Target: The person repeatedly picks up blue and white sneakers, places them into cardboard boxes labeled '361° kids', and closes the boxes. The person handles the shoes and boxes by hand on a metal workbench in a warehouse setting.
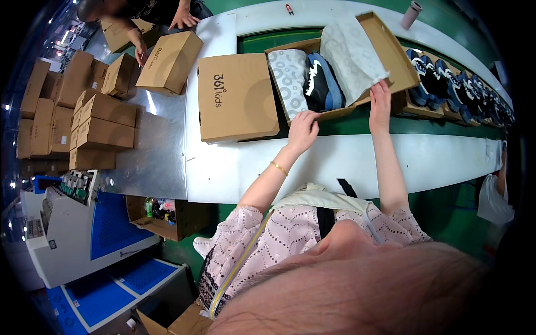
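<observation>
An open brown shoebox (pixel 291 46) lies before me with dark blue, black and white shoes (pixel 319 84) inside. White tissue paper with grey rings (pixel 289 78) covers the left part of the contents. A second flap of the tissue paper (pixel 350 61) stands raised on the right, leaning against the open lid (pixel 388 47). My left hand (pixel 302 132) is curled over the near rim of the box. The fingers of my right hand (pixel 380 107) pinch the lower right corner of the raised paper, close to the lid's near edge.
A closed shoebox (pixel 237 97) lies left of the open one. Further right stands a row of boxes with shoes (pixel 441 84). A co-worker's hand (pixel 138 47) is by another box (pixel 170 62); stacked boxes (pixel 106 128) stand far left. A grey cylinder (pixel 411 15) is at the back.
</observation>
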Demonstrator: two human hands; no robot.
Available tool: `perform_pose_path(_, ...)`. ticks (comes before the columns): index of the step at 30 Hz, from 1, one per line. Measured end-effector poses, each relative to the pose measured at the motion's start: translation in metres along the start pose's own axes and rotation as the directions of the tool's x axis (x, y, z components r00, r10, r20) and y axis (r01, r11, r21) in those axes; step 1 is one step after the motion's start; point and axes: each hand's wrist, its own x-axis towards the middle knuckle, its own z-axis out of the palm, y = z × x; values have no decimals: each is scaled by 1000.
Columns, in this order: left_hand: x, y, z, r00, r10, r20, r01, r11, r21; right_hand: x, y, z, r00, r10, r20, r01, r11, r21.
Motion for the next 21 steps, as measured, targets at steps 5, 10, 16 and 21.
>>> perform_pose_path(5,30,-4,38,871,-252,422,41,892,449,-17,10,86,406,-136,904,903,209,-375)
perform_pose_path(10,10,-2,41,858,-33,513,-171,923,346,7,103,83,455,776,436,735,-51,-676)
perform_pose_path(16,-3,-3,27,803,-183,567,-36,935,352,-4,115,32,513,713,477,823,-251,-510)
perform_pose_path(21,5,-20,31,980,5,200,-116,829,547,10,4,44,488,616,619,871,-302,-387)
